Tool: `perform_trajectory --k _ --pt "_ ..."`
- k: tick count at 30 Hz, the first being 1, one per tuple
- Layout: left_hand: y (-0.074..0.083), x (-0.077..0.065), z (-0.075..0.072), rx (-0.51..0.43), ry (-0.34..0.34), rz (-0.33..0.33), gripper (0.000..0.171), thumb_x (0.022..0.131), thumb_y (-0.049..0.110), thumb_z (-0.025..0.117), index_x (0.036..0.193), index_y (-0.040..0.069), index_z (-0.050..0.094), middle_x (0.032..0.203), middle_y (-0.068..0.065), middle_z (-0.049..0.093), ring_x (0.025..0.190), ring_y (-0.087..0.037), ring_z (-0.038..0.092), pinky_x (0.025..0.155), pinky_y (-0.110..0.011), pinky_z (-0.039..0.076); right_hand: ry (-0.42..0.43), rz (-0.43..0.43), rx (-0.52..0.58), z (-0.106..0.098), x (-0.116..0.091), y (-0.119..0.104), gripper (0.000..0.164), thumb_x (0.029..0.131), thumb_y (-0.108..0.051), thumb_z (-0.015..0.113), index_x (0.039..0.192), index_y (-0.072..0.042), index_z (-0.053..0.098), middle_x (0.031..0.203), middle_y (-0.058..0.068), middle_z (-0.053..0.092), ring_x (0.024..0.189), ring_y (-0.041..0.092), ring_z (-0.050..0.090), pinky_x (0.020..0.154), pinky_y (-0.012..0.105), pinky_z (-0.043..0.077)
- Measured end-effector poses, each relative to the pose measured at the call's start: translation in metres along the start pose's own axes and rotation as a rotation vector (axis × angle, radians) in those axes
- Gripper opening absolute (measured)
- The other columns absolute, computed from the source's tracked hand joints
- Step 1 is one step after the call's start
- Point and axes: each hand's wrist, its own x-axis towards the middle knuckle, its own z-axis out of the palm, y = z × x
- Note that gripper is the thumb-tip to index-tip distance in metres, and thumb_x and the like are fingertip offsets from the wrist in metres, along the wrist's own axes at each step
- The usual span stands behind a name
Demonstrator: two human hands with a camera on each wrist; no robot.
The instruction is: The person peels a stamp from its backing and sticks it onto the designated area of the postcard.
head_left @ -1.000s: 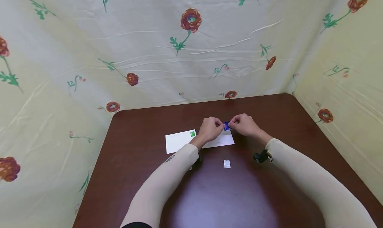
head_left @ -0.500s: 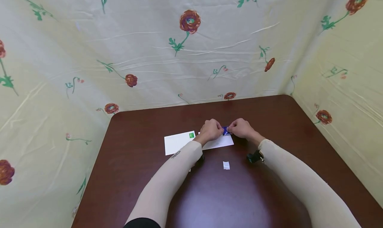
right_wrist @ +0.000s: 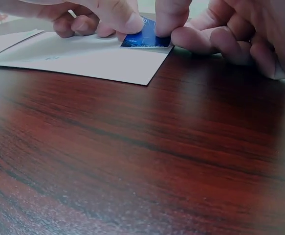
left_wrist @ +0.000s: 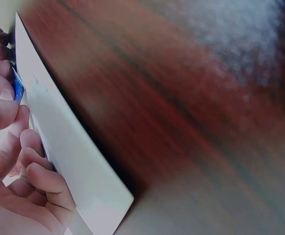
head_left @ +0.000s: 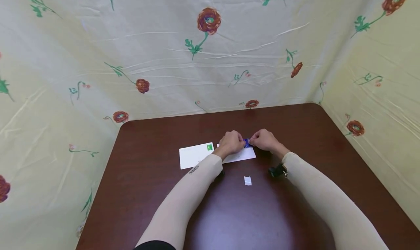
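A small blue stamp (right_wrist: 144,36) lies at the far right corner of a white envelope (head_left: 241,155). My left hand (head_left: 231,142) pinches the stamp's left side, its other fingers curled over the envelope's far edge. From the right, my right hand (head_left: 264,140) pinches the opposite side between thumb and finger. In the left wrist view only a sliver of blue stamp shows between the fingertips. The stamp sits close over the paper, tilted slightly in the right wrist view. My left hand and wrist cover the envelope's left part in the head view.
To the left lies a second white envelope (head_left: 193,157) with a green stamp (head_left: 209,147) in its upper right corner. Nearer me is a small whitish paper piece (head_left: 247,180) on the dark wooden table (head_left: 147,191). Flowered cloth (head_left: 164,53) hangs behind the table.
Both hands have come slightly nearer and down with the blue stamp, bringing it onto the envelope's corner. Over the last half second they have hardly moved.
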Motion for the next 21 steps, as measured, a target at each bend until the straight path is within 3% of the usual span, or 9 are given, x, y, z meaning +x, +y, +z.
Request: perform_trajectory --k 21 --pt "-0.001 0.013 0.006 0.001 -0.045 -0.065 0.021 0.091 0.035 0.069 0.075 0.022 0.068 0.075 0.005 0.066 0.074 -0.015 0.061 0.068 -0.036 0.043 0.056 0.016 -0.019 0.004 -0.001 -0.001 0.021 0.089 -0.031 0.073 0.089 -0.011 0.079 0.094 0.007 0.074 0.085 0.024 0.058 0.068 0.032 0.044"
